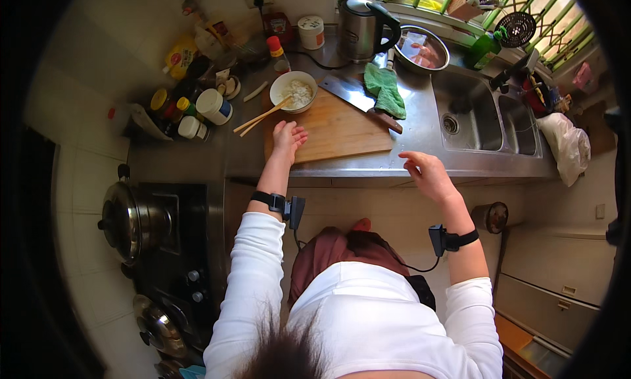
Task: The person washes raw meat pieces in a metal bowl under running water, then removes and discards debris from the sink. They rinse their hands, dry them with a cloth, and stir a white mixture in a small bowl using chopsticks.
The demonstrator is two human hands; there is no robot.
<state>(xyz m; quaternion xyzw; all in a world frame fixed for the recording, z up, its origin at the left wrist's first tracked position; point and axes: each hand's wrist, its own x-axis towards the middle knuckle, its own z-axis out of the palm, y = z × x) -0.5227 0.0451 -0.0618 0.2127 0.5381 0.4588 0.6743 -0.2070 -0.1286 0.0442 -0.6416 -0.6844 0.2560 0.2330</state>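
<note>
My left hand (290,138) hovers at the left front of a wooden cutting board (340,125), fingers apart and nothing in them. Just beyond it, a white bowl (281,85) holding what looks like cooked rice (298,94) stands on the board's back left part. A pair of wooden chopsticks (262,115) rests on the bowl's rim, pointing out to the left. My right hand (428,174) is in front of the counter edge, right of the board, loosely curled and empty. A cleaver (351,94) with a brown handle lies across the board's right side.
Beside the cleaver is a green cloth (385,90). An electric kettle (362,29) and a metal basin with raw meat (423,53) stand behind, left of the double sink (466,115). Jars and bottles crowd the left, including a white jar (214,106). A lidded pot (129,223) sits on the stove.
</note>
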